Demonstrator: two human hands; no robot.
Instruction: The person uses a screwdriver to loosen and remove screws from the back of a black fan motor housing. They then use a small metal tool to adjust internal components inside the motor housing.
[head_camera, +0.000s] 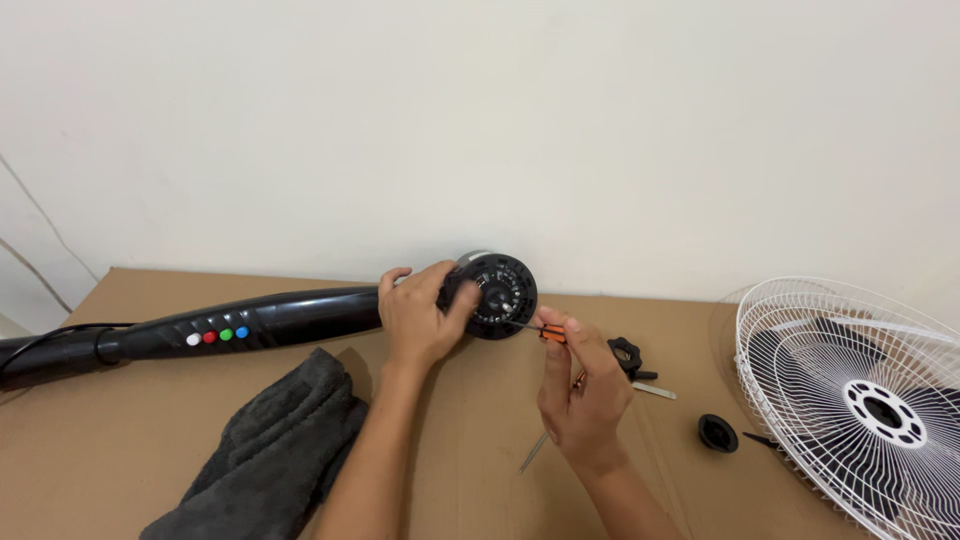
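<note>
a: so, where does the motor housing (497, 294) sit?

b: just above the middle of the frame, on the cardboard sheet (150, 430) against the wall, its round black face turned toward the camera. the left hand (420, 315) is wrapped round its left edge, fingers curled and gripping it.

a: and the right hand (582, 385)?

b: below and to the right of the housing, closed around an orange-handled screwdriver (545, 333). the tool's long axis runs up and to the left, the tip touching the lower right of the housing face. so the housing lies up-left of the right hand, and the left hand is the nearer one, already on it.

a: what else is around?

b: the black fan pole (250, 325) with coloured buttons stretches from the housing to the left edge. a grey cloth (270, 450) lies at lower left, under the pole. right of the hand are a black knob (624, 353), a black cap (717, 432), and at the right edge a white fan grille (860, 400). a second thin tool (533, 452) lies under the right wrist.

a: anything blocking the tip?

b: nothing between it and the face, as far as i can see.
</note>
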